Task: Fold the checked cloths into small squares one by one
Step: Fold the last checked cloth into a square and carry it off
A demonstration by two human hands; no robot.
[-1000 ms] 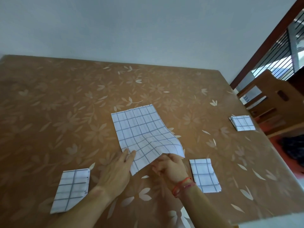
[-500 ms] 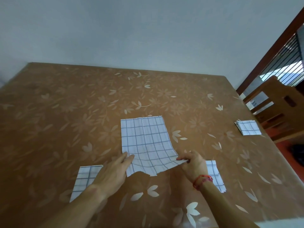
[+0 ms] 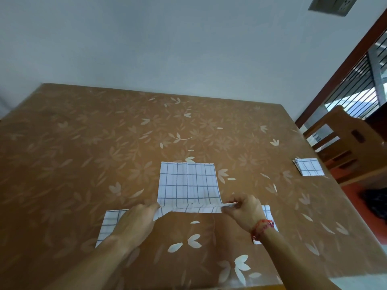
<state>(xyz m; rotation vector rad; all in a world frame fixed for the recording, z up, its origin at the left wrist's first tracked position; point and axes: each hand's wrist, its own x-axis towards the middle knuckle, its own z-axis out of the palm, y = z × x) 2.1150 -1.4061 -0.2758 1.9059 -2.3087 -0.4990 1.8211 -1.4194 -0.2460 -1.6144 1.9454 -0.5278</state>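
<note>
Head view: left hand (image 3: 134, 221) & right hand (image 3: 244, 210) each pinch a near corner of checked cloth (image 3: 188, 183), fingers curled; near edge lifted btwn them, rest flat beyond fingertips.

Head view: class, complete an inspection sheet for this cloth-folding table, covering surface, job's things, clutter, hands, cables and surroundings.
Surface: brown flower-patterned table cover, lying flat.
Job's things: white blue-checked cloth spread at centre, near edge lifted; folded checked cloth near left; folded checked cloth near right; folded checked cloth far right.
Clutter: nothing seen.
Hands: left hand and right hand each pinch a near corner of that cloth; red thread bracelet on right wrist.
Cables: nothing seen.
Surroundings: pale wall, grey wall socket, wooden chair, barred window.
</note>
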